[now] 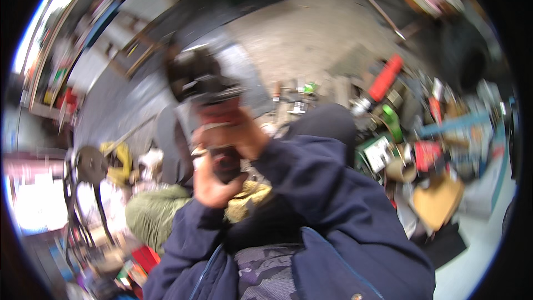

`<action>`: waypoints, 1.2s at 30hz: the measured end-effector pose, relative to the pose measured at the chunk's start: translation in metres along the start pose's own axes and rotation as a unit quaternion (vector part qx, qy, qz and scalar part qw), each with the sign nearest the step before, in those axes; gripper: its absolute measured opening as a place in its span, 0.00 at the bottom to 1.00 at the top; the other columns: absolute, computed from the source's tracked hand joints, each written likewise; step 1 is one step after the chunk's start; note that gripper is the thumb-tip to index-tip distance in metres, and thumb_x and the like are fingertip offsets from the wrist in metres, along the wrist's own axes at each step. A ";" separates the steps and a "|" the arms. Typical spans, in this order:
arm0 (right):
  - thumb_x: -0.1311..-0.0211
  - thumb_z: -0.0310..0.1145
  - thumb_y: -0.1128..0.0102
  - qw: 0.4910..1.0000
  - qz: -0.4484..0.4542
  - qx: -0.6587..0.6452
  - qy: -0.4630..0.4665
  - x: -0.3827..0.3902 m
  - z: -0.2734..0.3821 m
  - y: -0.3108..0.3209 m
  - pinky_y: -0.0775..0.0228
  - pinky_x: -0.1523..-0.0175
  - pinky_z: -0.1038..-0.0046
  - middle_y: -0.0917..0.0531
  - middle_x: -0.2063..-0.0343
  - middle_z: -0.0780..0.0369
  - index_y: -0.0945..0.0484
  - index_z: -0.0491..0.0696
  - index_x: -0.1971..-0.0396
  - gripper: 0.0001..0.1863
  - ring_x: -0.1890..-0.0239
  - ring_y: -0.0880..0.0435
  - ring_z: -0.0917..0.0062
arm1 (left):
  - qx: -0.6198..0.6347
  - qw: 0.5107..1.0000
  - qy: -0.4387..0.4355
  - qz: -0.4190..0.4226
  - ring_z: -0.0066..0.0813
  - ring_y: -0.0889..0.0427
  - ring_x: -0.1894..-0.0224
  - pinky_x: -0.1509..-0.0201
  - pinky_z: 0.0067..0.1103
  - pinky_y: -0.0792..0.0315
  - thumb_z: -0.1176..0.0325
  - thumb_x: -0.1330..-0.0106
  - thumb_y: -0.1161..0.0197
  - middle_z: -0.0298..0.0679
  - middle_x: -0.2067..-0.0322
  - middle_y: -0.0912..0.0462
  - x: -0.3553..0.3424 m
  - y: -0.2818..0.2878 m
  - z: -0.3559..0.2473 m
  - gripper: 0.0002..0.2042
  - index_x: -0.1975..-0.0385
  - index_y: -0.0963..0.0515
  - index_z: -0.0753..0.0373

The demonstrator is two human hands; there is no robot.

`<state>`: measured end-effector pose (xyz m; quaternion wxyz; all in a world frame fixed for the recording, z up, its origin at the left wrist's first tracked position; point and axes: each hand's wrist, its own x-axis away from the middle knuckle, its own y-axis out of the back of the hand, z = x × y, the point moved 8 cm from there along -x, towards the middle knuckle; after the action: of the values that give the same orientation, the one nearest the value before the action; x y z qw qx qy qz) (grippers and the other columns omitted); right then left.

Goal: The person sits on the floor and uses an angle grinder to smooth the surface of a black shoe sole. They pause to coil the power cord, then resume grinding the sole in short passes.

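Observation:
In front of my chest I hold a red and black power tool [219,110], blurred by motion, which looks like an angle grinder. Its dark, bulky head points away from me. My right hand [249,134] wraps round the red body. Lower down, my left hand [214,188] grips the black rear end, its thumb lying along the near side. A yellowish cloth or glove [247,200] lies just below the hands, near my lap. The smear hides the fine shape of the tool's head.
Tools crowd the floor at the right, among them a red cylindrical tool [386,78] and a green one [392,122]. Beyond them are a cardboard piece [438,201] and a tyre [469,58]. A round-topped stool [91,165] stands left, near a yellow item [117,166].

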<state>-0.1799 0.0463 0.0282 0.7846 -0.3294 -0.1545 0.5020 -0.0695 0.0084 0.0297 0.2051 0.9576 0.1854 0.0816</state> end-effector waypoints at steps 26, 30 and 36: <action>0.43 0.32 0.35 0.984 -0.168 -0.003 -0.059 0.014 -0.032 0.061 0.23 0.48 0.62 0.22 0.59 0.56 0.29 0.43 0.41 0.29 0.57 0.20 0.65 | -0.112 0.947 -0.017 -0.302 0.45 0.19 0.52 0.44 0.31 0.26 0.75 0.47 0.26 0.46 0.57 0.18 0.093 0.149 0.055 0.19 0.54 0.20 0.65; 0.46 0.33 0.34 0.969 -0.233 0.005 -0.078 0.015 -0.038 0.069 0.21 0.53 0.65 0.19 0.63 0.57 0.28 0.43 0.44 0.29 0.61 0.17 0.68 | -0.169 0.946 0.060 -0.269 0.47 0.24 0.39 0.37 0.34 0.30 0.66 0.47 0.23 0.48 0.41 0.24 0.108 0.159 0.090 0.36 0.36 0.30 0.61; 0.47 0.34 0.31 0.966 -0.235 -0.015 -0.106 0.005 -0.048 0.068 0.20 0.52 0.66 0.19 0.62 0.58 0.28 0.45 0.44 0.29 0.61 0.17 0.69 | -0.129 0.958 0.098 -0.237 0.45 0.16 0.51 0.45 0.33 0.23 0.73 0.44 0.26 0.51 0.49 0.18 0.111 0.150 0.115 0.38 0.30 0.34 0.55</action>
<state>-0.1964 0.0520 -0.0534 0.8547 -0.2403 -0.3176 0.3330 0.1071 -0.1176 -0.0020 0.3210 0.8387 0.4144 0.1474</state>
